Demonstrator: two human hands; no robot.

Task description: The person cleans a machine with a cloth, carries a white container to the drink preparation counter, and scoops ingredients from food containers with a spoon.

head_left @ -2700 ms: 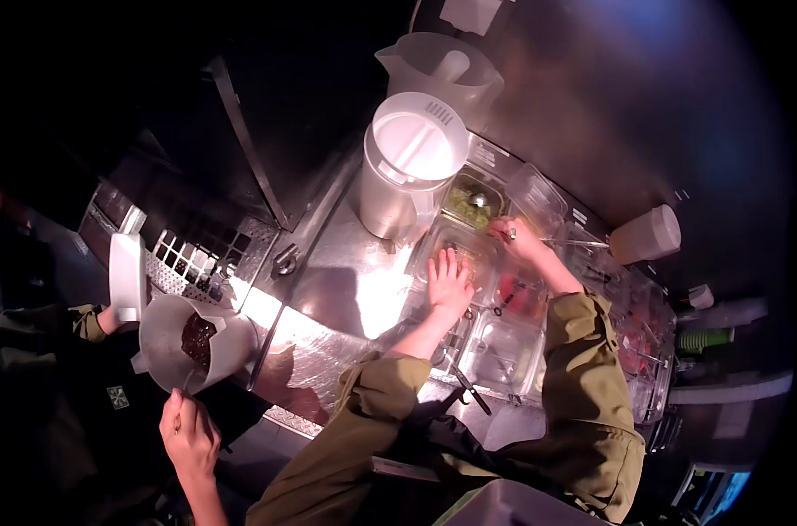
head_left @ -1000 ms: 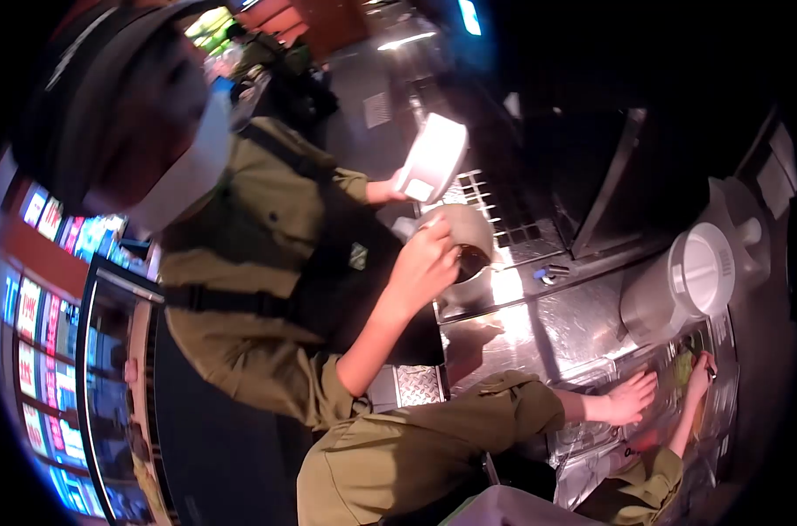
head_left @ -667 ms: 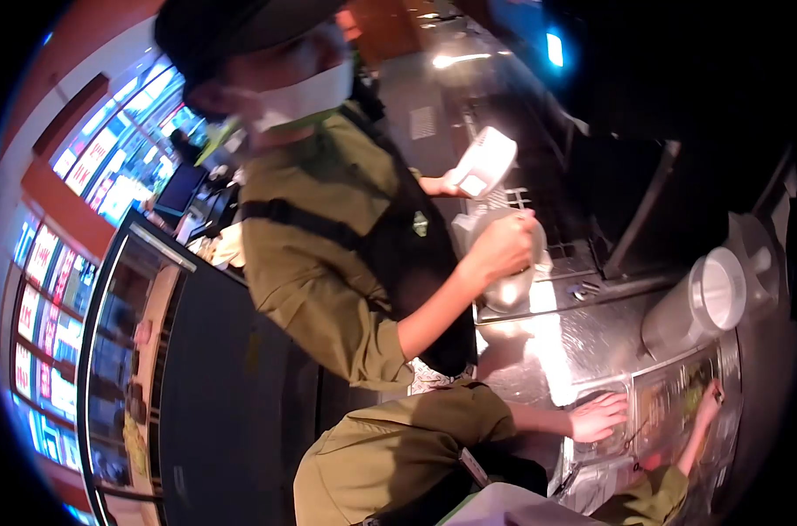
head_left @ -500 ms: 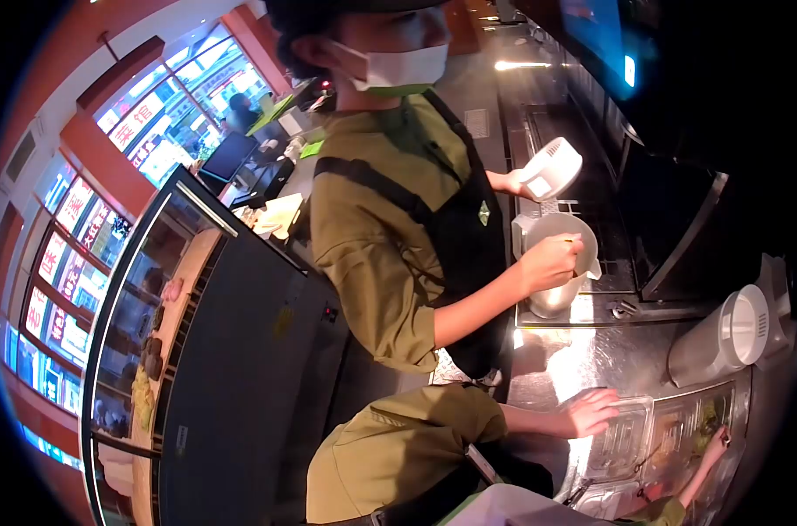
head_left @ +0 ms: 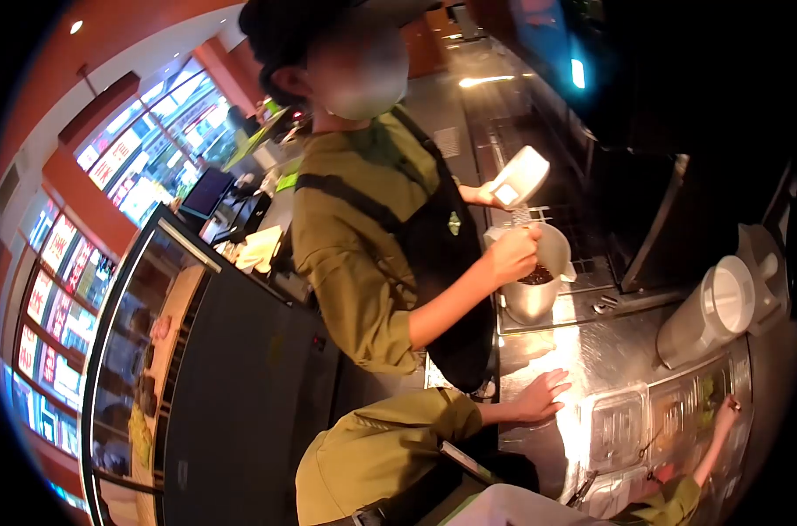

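My left hand is open, fingers spread, over the steel counter near its front edge. Beside it are clear-lidded food containers set into the counter. My right hand is closed at the far right of the container row, near a compartment with green contents. A small dark tip shows at its fingers; what it grips is too small to name. Dark-handled utensils lie by the nearer containers.
A co-worker stands to my left, one hand holding a white container, the other over a metal pitcher with dark contents. A pale pitcher stands behind the containers. A glass display case is at the left.
My left hand has drawn back from the containers towards the counter's front edge. The co-worker's pitcher has tilted, so dark contents now show. The camera view has shifted slightly.
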